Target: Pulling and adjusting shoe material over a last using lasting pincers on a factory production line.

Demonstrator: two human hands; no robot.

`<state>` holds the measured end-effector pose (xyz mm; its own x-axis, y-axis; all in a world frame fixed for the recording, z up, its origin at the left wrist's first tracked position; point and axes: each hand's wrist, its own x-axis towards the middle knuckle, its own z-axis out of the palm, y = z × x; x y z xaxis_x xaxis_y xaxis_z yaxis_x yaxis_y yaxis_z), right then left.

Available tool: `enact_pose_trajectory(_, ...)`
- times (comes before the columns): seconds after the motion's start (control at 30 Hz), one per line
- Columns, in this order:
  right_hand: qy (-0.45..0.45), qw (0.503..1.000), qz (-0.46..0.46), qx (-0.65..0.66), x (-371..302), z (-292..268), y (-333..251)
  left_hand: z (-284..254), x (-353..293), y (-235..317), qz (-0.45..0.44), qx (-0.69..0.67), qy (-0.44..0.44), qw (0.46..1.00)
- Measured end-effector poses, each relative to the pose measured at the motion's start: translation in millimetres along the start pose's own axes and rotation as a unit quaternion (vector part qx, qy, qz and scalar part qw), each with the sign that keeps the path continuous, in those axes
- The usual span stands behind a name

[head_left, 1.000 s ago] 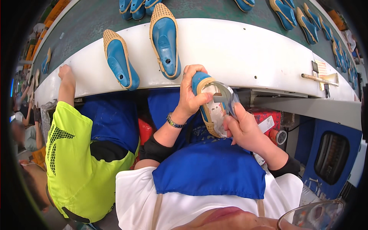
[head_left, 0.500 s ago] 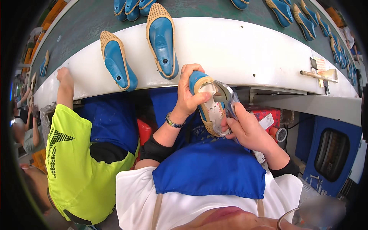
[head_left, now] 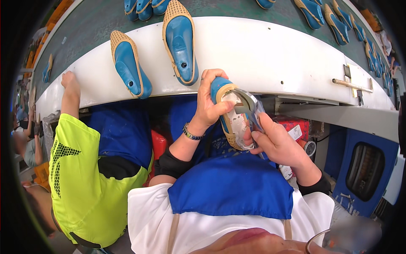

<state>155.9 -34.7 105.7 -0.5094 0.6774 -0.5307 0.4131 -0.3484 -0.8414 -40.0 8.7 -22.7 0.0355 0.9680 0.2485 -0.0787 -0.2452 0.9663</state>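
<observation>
Has shifted the metal pincers (head_left: 254, 111) slightly since the earlier frame, gripping them in the fingers of the right hand (head_left: 275, 139). Holds the upturned tan-and-blue shoe (head_left: 234, 120) snugly in the left hand (head_left: 209, 103), at frame centre.

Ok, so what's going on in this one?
The person's left hand grips an upside-down shoe while the right hand holds metal pincers at its underside. Two similar shoes sit ahead, heels on the white ledge. Over to the left, a co-worker's hand is at the ledge.
</observation>
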Motion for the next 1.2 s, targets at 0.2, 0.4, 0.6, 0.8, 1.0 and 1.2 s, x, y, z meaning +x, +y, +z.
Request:
enact_pose_trajectory(0.2,0.006,1.0,0.002,0.006,0,-1,-3,1,1,3,-0.001,0.0,-0.001,1.0)
enact_pose_trajectory(0.4,-0.006,1.0,0.021,-0.002,-1,-2,-9,5,2,13,-0.004,-0.004,0.014,1.0)
enact_pose_trajectory(0.6,-0.001,1.0,0.014,0.007,3,-3,-7,-1,1,4,0.003,0.018,-0.003,1.0)
enact_pose_trajectory(0.8,0.11,0.976,-0.078,-0.169,10,12,21,1,2,1,0.014,0.027,-0.002,1.0)
enact_pose_trajectory(1.0,0.183,0.947,-0.169,-0.201,15,24,39,2,0,1,-0.002,0.013,0.007,1.0)
enact_pose_trajectory(1.2,0.152,0.951,-0.123,-0.238,13,17,32,2,2,-3,0.024,0.027,0.004,0.999)
